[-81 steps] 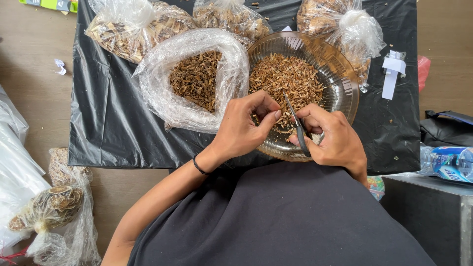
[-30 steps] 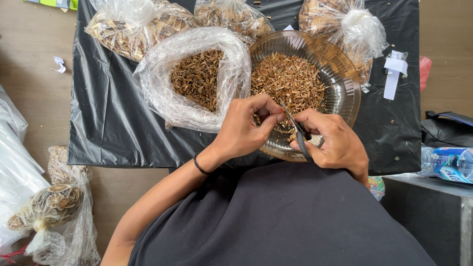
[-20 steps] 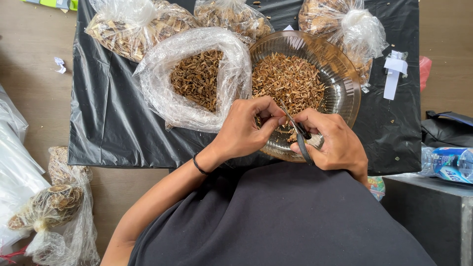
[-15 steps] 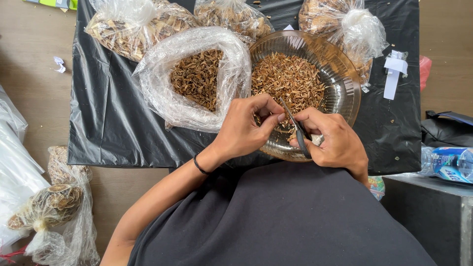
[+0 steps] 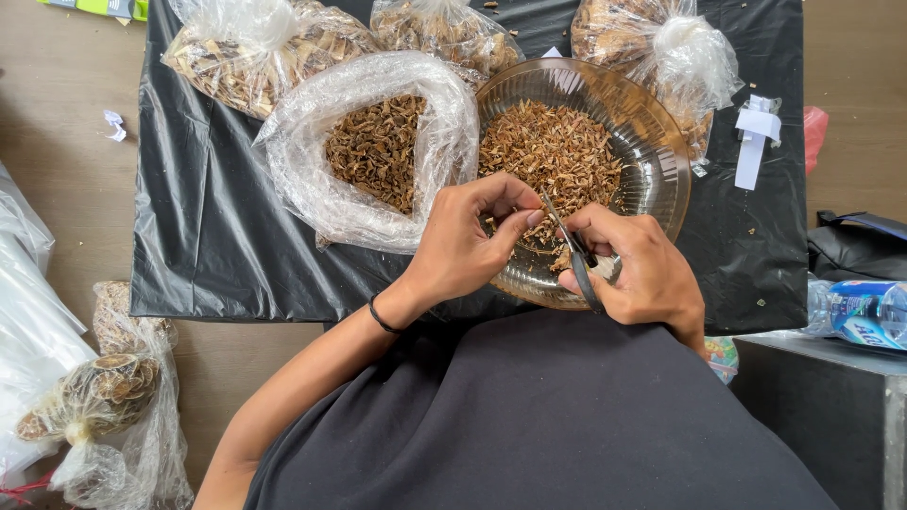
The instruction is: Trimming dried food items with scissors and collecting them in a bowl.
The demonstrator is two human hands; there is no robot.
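At the far left, on the floor, sit tied clear bags [image 5: 94,397] of dried brown pods, set aside from the work. A black plastic sheet [image 5: 208,217] covers the tabletop, likely to catch stray bits. On its far edge lie knotted bags of dried material [image 5: 255,52], closed and out of the way. Nearer, an open clear bag [image 5: 378,151] of dark brown dried pieces lies with its mouth turned toward the person, within easy reach of the left hand [image 5: 463,246]. That hand is pinched narrow, thumb and fingertips closed on a small dried piece [image 5: 535,219] held over the near rim of the glass bowl [image 5: 652,179], so cuttings would drop onto the pile of lighter brown trimmings [image 5: 553,151] inside. The right hand [image 5: 633,274] grips small scissors [image 5: 570,247], fingers through the dark handles, blades pointing up at the pinched piece. Far right, a plastic bottle [image 5: 864,316] lies on a dark ledge.
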